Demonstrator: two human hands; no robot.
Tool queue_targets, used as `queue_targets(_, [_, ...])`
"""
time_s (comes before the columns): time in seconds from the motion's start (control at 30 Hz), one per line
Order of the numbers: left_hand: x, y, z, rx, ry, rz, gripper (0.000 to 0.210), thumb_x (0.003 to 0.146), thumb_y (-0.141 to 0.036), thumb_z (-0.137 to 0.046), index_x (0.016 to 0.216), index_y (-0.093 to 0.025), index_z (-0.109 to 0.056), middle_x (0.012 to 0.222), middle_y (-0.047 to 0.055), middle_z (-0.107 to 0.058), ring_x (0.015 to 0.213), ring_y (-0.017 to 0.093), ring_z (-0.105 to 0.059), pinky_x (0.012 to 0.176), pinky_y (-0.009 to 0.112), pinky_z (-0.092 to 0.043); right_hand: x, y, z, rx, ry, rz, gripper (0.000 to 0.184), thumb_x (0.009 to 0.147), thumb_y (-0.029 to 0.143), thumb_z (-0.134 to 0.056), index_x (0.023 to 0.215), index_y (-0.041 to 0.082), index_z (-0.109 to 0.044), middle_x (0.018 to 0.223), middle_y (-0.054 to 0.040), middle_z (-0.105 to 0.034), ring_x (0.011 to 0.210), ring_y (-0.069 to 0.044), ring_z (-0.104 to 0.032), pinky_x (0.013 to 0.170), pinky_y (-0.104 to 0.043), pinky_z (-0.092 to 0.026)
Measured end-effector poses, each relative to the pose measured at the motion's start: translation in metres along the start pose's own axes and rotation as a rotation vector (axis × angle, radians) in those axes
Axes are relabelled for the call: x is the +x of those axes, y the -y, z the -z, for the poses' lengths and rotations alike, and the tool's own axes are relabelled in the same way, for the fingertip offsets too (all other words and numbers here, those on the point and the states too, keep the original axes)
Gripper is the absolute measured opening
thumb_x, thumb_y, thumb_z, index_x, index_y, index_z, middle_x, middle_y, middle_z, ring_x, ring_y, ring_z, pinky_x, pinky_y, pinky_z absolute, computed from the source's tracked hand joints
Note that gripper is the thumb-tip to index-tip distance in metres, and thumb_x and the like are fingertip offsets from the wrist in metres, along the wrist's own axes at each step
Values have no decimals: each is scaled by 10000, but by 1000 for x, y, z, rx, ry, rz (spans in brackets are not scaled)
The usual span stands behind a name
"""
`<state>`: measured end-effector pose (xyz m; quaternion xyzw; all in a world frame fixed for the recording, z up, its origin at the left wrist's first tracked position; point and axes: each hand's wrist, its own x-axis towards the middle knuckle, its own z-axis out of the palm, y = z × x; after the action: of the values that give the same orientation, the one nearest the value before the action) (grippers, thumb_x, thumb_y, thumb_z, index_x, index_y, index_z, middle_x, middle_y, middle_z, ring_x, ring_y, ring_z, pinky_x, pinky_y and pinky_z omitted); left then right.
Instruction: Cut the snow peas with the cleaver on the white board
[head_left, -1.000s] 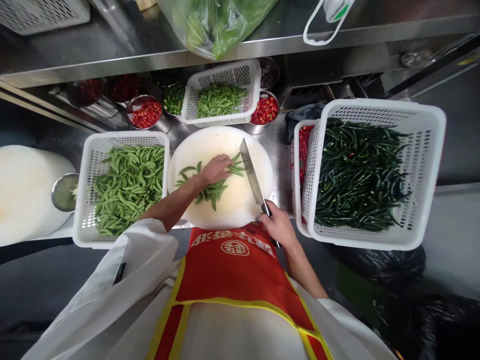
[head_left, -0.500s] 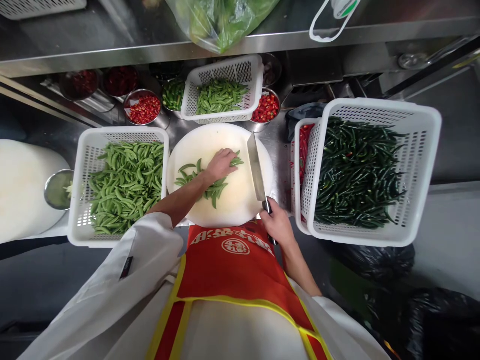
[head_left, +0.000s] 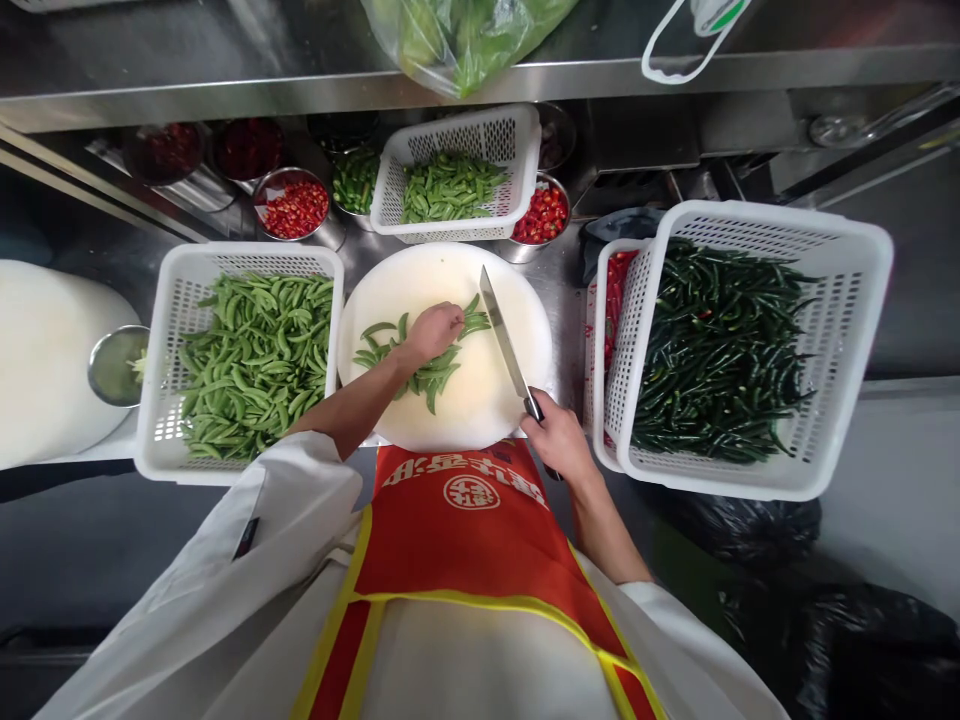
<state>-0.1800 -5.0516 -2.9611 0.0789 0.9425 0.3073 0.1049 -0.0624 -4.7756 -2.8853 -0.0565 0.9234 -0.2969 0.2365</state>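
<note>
My left hand (head_left: 436, 332) is over the round white cutting board (head_left: 495, 400), its fingers curled in. A small bunch of green sugar snap peas (head_left: 474, 317) lies right at its fingertips; whether the fingers pinch any is hidden. More loose sugar snap peas (head_left: 431, 380) lie under and beside this hand. My right hand (head_left: 556, 437) is closed around the black handle of a cleaver (head_left: 505, 335). The blade slants up and left over the board, its edge side close to the small bunch of pods.
Left of the board stands a white basket of snap peas (head_left: 262, 370); right of it, a basket of dark green chillies (head_left: 720, 350). Behind are a smaller pod basket (head_left: 454, 190) and metal pots of cut red chilli (head_left: 296, 210). A steel shelf (head_left: 225, 95) overhangs the back.
The fingers of my left hand have gone from stretched over the pods to curled in. The cleaver's blade has swung left, closer to the small bunch. The whole view has shifted slightly.
</note>
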Motion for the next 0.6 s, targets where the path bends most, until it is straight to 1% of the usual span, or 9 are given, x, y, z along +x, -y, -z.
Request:
queue_targets(0.07, [-1,-1,1,-17,9,15,125,906,-199,-570,930,-185,-692,954,60,-681,865,209,-648,835,343,-524,-2,1,-1,12,4,2,490,864,297,-466,1315,205,-636,861,-45,-724,766,-230,-651,698,-291,-420])
queue_targets(0.13, [-2,0,3,-21,-10,3,112,906,-218,-594,939,-187,-696,985,64,-673,921,217,-646,883,351,-523,-4,1,-1,35,-3,-1,477,864,301,-471,1299,208,-645,842,-38,-714,734,-219,-638,686,-288,-414])
queue_targets(0.2, [-1,2,4,-10,-51,-49,102,892,-241,-638,957,-192,-699,1052,72,-659,1028,233,-625,966,364,-504,-6,1,0,61,-23,-11,460,871,307,-473,1285,209,-649,816,-29,-701,679,-203,-616,664,-286,-405])
queue_targets(0.27, [2,5,4,3,-69,-136,127,865,-253,-685,978,-196,-698,1118,77,-640,1113,244,-587,1032,372,-475,-8,3,3,75,-31,-11,440,878,311,-474,1267,208,-653,788,-22,-691,633,-192,-595,645,-284,-397])
queue_targets(0.33, [6,8,4,9,-32,-238,137,848,-251,-704,975,-201,-698,1134,75,-626,1131,242,-563,1055,369,-459,-10,6,7,70,-17,10,421,878,308,-478,1247,208,-656,793,-27,-697,649,-197,-605,651,-284,-397])
queue_targets(0.43, [14,12,4,7,55,-369,94,873,-257,-666,941,-203,-701,1105,78,-623,1106,237,-555,1045,364,-456,-11,12,13,31,32,47,393,882,298,-471,1219,215,-653,859,-47,-720,746,-225,-644,682,-292,-397])
queue_targets(0.53, [17,15,2,-4,83,-408,120,911,-288,-617,942,-211,-703,1108,84,-627,1106,237,-556,1046,371,-449,-6,20,12,-17,87,39,342,901,284,-442,1173,217,-638,872,-63,-727,776,-244,-652,677,-299,-380])
queue_targets(0.6, [18,16,2,-11,82,-406,133,922,-304,-604,940,-220,-705,1120,85,-628,1119,238,-555,1058,377,-439,4,26,6,-50,110,17,315,914,279,-431,1153,211,-624,855,-76,-728,762,-253,-648,659,-304,-367])
